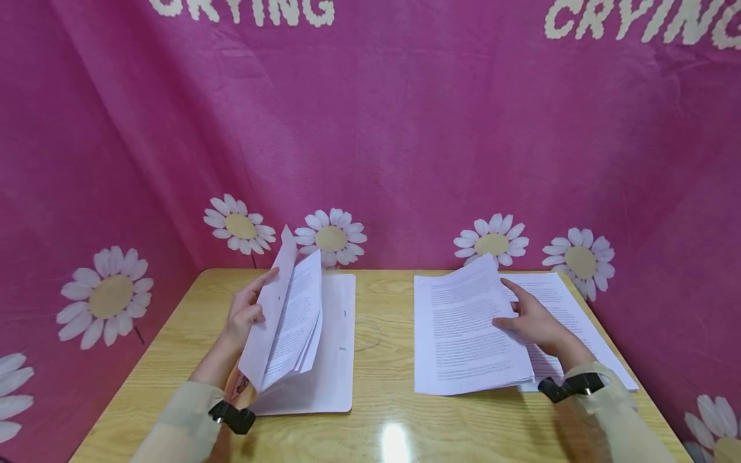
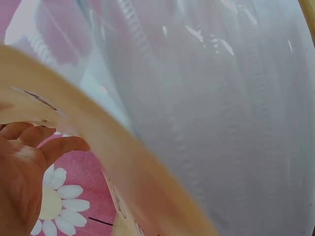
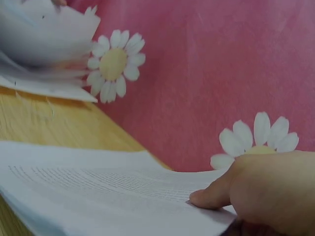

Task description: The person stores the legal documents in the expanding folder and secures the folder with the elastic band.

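The folder (image 1: 338, 354) lies open on the left half of the counter (image 1: 382, 360), one cover flat and the other tilted up steeply, with printed pages (image 1: 296, 312) fanned loosely between them. Well apart from it, on the right half, the upper printed sheets (image 1: 471, 328) overlap the lower printed sheets (image 1: 547, 290), their near right corner bent clear of what lies below. As I judge it, the work is partway through: the folder is open and one bundle is already within its covers, while the sheets on the right lie outside it, their two layers not squared together. How many pages each bundle has, I cannot tell. The left hand (image 1: 244, 312) comes in from the lower left and pinches the tilted cover near its outer edge, the wrist low beside the folder. The right hand (image 1: 532, 321) reaches in from the lower right, its grip pinching the right edge of the upper sheets; the thumb presses on the printed face, and the right wrist view hides the fingers beneath. Both forearms wear pale sleeves (image 1: 179, 421) with black wrist cameras (image 1: 231, 417). Beyond the counter hangs a pink cloth (image 1: 393, 141) with white daisies.
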A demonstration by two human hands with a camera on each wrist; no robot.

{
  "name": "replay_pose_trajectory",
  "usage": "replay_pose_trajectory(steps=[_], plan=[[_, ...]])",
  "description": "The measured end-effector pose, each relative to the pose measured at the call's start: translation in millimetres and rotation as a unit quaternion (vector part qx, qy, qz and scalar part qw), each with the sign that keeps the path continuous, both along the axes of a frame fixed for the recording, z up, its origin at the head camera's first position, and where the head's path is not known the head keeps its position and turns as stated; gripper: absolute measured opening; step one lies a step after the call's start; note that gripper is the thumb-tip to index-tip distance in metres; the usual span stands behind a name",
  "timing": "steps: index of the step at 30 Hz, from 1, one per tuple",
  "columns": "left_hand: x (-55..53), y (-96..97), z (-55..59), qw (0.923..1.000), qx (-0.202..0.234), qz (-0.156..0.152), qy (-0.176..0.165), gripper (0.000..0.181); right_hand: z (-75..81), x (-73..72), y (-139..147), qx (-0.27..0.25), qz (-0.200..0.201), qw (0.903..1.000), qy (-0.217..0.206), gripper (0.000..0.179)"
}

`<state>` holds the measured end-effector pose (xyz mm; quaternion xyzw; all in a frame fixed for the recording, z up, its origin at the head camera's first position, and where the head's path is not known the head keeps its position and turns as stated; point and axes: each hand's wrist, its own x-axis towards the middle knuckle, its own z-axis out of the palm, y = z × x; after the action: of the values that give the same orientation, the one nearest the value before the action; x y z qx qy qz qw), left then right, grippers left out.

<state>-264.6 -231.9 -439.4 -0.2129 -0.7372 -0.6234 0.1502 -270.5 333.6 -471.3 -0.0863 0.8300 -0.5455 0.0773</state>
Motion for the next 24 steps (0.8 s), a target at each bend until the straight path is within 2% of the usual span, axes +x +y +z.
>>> replay_pose_trajectory(steps=[7,13,19,24], plan=[[1.3,-1.8,1.9,1.0000,-0.007,0.002,0.005,0.085,20.7,4.9,-11.4,-0.081,0.017,0.9966,0.005,0.101],[2.4,-1.5,1.7,0.9999,-0.005,0.005,0.012,0.085,42.0,7.6,-36.6,-0.147,0.019,0.9890,-0.006,0.100],[0.8,0.5,-2.5,0.9998,0.006,-0.003,0.018,0.086,60.1,4.2,-72.6,-0.173,0.024,0.9845,0.004,0.097],[0.0,3.9,-5.6,0.9996,0.009,-0.019,0.020,0.086,61.2,0.5,-99.8,-0.193,0.044,0.9801,0.009,0.096]])
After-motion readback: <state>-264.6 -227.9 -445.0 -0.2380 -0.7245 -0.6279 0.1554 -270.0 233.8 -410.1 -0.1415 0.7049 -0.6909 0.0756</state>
